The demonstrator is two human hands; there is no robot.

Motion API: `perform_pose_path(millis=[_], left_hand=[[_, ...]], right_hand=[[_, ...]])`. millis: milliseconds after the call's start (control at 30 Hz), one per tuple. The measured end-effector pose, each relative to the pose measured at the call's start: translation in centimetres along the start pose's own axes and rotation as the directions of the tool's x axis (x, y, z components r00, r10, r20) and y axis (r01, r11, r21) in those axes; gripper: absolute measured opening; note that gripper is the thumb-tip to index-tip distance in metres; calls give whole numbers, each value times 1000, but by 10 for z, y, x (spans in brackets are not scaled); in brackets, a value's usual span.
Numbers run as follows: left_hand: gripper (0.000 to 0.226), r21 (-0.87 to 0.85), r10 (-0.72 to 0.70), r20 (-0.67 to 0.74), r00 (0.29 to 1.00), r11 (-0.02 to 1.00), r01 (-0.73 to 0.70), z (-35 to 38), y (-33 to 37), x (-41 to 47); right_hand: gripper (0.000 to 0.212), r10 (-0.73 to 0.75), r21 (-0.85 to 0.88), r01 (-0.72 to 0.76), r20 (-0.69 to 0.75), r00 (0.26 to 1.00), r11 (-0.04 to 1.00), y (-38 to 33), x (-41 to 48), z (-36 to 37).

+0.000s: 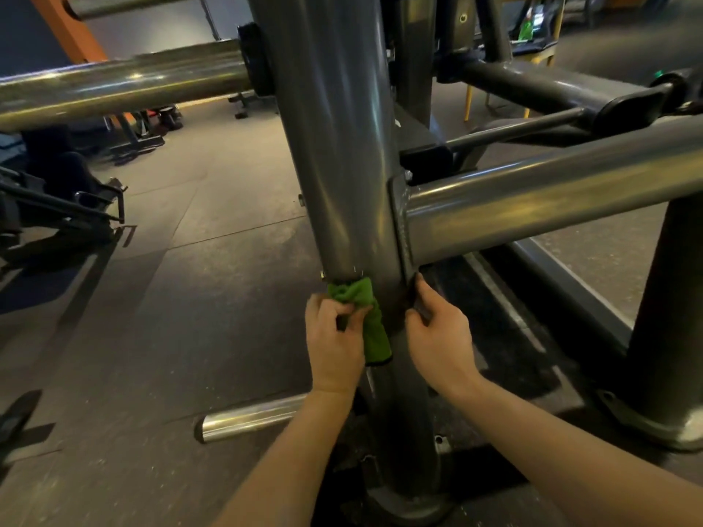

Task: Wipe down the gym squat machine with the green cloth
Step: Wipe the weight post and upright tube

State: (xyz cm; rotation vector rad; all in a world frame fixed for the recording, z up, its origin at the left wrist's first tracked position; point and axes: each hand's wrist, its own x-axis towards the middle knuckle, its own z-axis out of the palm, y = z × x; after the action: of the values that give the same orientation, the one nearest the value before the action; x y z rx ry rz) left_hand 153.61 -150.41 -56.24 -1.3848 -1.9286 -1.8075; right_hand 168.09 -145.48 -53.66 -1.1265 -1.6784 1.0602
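Your left hand [334, 336] has its grip clenched on the bunched green cloth [359, 298], pressed against the upright post [334, 165]. Right hand [437, 332] grasps the joint plate [397, 222] on the post's right side. Wrap the cloth round the post and wipe downward with firm pressure.

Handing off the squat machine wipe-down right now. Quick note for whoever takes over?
Left hand: grips the green cloth, bunched against the upright post just below a seam in the post.
Right hand: fingers curled on the lower edge of the joint plate, where the crossbar meets the post; seemingly bracing.
Done: cannot tell which surfaces are already wiped.
Left: probably the lower post, the crossbar and the chrome peg near the floor.
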Motion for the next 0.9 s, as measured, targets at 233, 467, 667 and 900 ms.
perform_pose_path(millis=[233, 467, 667, 900], left_hand=[[22, -18, -123, 44, 991, 992, 124, -8, 36, 24], [26, -12, 115, -87, 989, 993, -117, 2, 57, 76], [34, -122, -358, 8, 934, 927, 356, -8, 11, -17], [24, -77, -179, 36, 983, 981, 181, -9, 49, 38]], right_hand=[[61, 6, 2, -6, 7, 1000, 1000, -11, -6, 0], [58, 55, -26, -55, 7, 998, 998, -15, -3, -2], [61, 29, 26, -29, -2, 1000, 999, -5, -4, 2], [63, 16, -29, -16, -19, 1000, 999, -16, -9, 6]])
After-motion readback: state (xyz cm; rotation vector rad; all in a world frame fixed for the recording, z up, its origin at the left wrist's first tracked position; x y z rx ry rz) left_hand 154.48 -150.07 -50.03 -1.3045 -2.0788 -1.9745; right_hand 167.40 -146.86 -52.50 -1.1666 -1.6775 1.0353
